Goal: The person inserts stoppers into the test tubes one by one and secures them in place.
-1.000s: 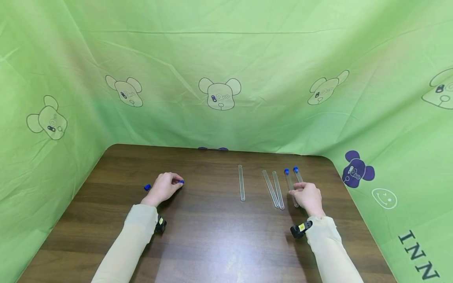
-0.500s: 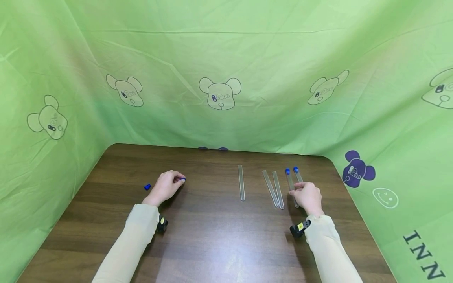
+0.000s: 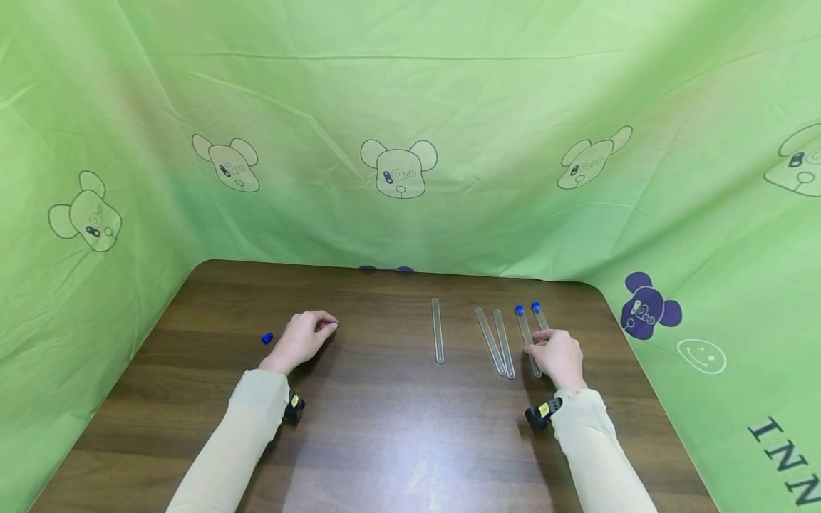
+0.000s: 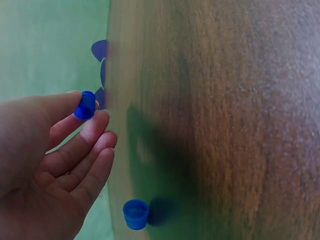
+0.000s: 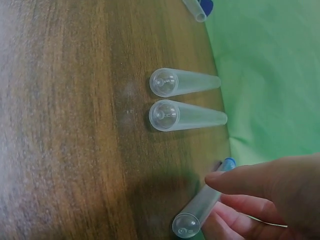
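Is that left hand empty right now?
No, in the left wrist view the left hand pinches a small blue cap at its fingertips.

On the brown wood-grain surface (image 3: 385,442), the left grip (image 3: 301,340), its fingertips drawn together, was near a loose blue cap (image 3: 266,338), while the right grip (image 3: 558,355) held a blue-capped tube (image 3: 523,325) and partly covered a second capped tube (image 3: 541,320) just beside it. Between the two lay a lone clear tube (image 3: 437,331) and a close pair of clear tubes (image 3: 504,344) that converged at their near ends. Green cloth (image 3: 398,92) printed with cartoon animal heads (image 3: 400,178) rose behind, and pale sleeves (image 3: 221,452) reached in from below, a small black device (image 3: 537,417) beside each cuff.
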{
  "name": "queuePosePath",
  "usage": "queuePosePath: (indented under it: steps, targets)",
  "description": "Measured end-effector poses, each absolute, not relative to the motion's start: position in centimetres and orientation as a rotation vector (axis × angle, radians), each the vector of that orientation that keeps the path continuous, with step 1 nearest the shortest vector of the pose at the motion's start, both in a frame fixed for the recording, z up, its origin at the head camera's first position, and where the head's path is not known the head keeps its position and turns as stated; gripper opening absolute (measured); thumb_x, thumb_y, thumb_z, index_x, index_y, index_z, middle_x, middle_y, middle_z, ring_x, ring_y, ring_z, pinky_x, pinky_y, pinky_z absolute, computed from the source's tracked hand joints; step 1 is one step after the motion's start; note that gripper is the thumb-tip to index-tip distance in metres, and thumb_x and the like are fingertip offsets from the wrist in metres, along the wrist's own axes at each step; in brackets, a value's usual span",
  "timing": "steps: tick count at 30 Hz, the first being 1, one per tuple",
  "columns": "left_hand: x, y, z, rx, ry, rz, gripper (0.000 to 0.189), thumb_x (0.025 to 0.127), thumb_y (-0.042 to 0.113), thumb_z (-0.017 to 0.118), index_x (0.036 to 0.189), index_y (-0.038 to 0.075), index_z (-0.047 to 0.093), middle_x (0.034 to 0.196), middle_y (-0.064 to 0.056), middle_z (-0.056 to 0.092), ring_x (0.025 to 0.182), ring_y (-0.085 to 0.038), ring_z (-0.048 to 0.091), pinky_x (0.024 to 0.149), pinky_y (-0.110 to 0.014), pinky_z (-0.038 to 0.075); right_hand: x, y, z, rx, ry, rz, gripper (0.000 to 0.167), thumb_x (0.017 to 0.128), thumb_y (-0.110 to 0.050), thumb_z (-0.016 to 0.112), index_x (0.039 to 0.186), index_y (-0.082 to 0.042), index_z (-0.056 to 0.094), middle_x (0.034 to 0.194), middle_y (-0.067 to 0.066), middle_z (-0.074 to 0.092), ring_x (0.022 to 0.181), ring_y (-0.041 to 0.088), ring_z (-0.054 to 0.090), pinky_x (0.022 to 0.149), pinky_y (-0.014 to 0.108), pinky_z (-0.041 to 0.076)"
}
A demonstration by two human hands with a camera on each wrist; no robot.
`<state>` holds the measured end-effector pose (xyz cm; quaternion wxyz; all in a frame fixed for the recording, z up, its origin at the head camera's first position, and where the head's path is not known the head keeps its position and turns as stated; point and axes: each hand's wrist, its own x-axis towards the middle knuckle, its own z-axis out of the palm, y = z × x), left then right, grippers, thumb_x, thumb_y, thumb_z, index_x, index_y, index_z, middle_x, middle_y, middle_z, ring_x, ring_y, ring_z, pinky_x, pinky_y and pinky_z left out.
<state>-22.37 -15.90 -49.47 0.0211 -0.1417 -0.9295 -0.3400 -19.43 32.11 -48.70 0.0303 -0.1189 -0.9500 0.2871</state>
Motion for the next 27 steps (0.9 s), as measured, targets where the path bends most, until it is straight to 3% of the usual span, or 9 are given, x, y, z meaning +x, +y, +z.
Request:
queuePosePath:
  steps: [27]
  targets:
    - [-22.6, -15.4, -49.1, -0.366, -2.84, -1.176, 0.01, 0.092, 0.01, 0.077, 0.1, 0.004, 0.074, 0.089, -0.002, 0.068, 0.083, -0.018, 0.063, 0.077, -0.038, 0.055, -19.9, 30.4, -47.7, -0.325, -2.856, 0.9, 0.043, 0.088, -0.017, 0.076, 0.122, 0.008, 0.068, 0.104, 0.021, 0.074, 0.098, 0.042, 0.067, 0.082, 0.053, 0.049]
